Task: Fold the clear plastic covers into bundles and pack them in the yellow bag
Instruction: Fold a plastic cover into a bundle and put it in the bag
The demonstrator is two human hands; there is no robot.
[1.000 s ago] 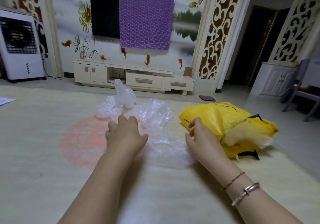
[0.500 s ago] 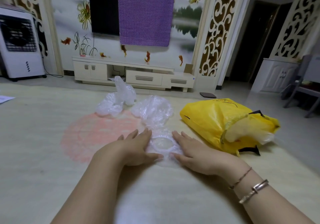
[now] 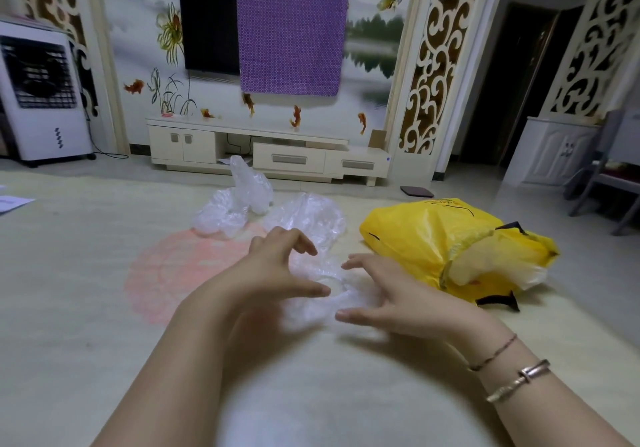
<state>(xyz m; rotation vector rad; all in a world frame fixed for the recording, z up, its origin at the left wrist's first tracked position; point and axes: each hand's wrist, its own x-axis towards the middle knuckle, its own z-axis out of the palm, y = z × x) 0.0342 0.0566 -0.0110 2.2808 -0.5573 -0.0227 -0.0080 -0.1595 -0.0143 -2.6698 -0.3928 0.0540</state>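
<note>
Neither hand is gripping anything: the left hand (image 3: 277, 273) and right hand (image 3: 398, 294) are hovering with fingers spread and loosely bent on either side of a crumpled clear plastic cover (image 3: 332, 291) lying on the pale floor mat (image 3: 86, 291). Two more clear plastic covers, one (image 3: 239, 204) further back and one (image 3: 311, 216) just beyond the hands, are waiting unfolded. The yellow plastic bag (image 3: 422, 239) is lying on its side to the right, mouth facing right. To fold well, the person is probably needing to press air out and gather the edges inward evenly, since thin film springs open.
</note>
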